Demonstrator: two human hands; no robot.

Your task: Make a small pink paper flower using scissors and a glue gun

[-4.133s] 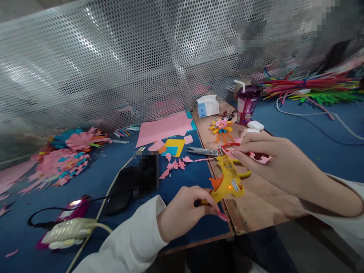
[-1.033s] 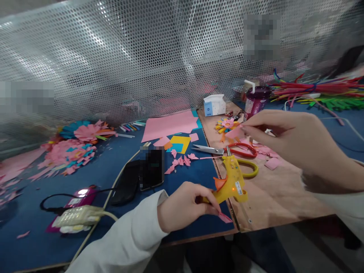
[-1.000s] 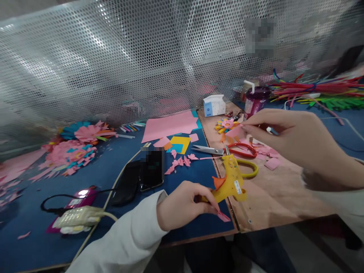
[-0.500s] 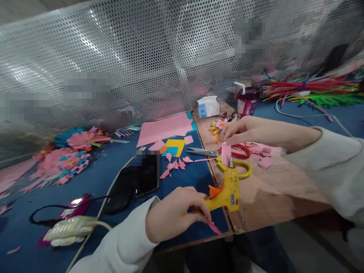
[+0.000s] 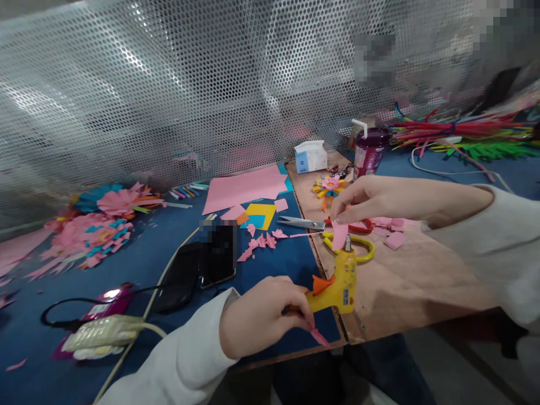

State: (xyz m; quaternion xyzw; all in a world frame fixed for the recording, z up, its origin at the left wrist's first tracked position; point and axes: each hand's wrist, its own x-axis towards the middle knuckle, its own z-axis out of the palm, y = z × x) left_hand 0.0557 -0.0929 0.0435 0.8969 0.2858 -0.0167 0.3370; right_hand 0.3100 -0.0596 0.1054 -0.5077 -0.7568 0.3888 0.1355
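Note:
My left hand is closed around the handle of a yellow hot glue gun with an orange trigger, its nozzle pointing up. A small folded pink paper piece sticks out below the same hand's fingertips. My right hand pinches a small pink paper strip, which hangs just beside the nozzle. Behind the strip lie scissors with red handles and pointed blades; a yellow scissor-like handle shows under them. Folded pink paper bits lie left of the gun.
Pink paper squares lie on the wooden board at right. Farther back are pink sheets, a tissue pack and a purple cup. At left are phones, a power strip with cables, and paper flowers.
The pink strip has tilted, its lower end swinging slightly left beside the nozzle, and my right hand has shifted a little. My left hand keeps the glue gun upright, almost unmoved.

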